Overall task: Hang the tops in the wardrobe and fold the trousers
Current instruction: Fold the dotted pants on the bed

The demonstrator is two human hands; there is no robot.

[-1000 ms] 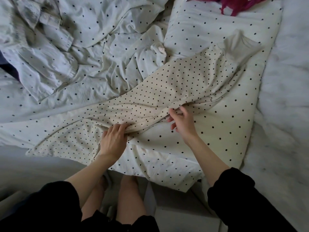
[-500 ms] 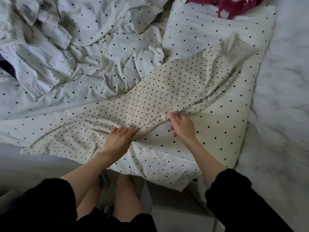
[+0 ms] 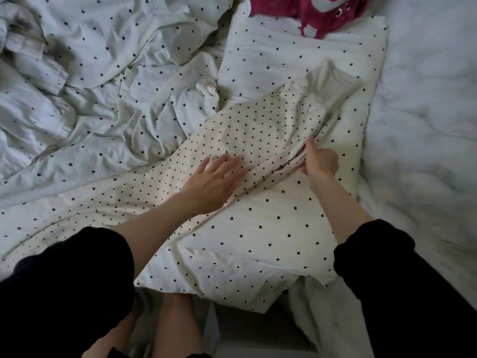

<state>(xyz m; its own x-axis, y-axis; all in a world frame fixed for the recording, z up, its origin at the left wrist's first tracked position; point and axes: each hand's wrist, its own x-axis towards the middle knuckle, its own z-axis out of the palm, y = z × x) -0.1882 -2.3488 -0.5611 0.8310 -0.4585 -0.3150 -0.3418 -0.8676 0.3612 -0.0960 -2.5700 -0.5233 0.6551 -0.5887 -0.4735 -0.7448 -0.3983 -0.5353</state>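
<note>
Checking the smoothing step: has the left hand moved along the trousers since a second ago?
Yes. The left hand has let go of the bunched edge and slid up the trousers, toward the pillow, now lying flat.

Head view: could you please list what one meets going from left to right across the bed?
Crumpled white garment → left hand flat on the dotted trousers → right hand gripping their bunched edge → fluffy white blanket.
</note>
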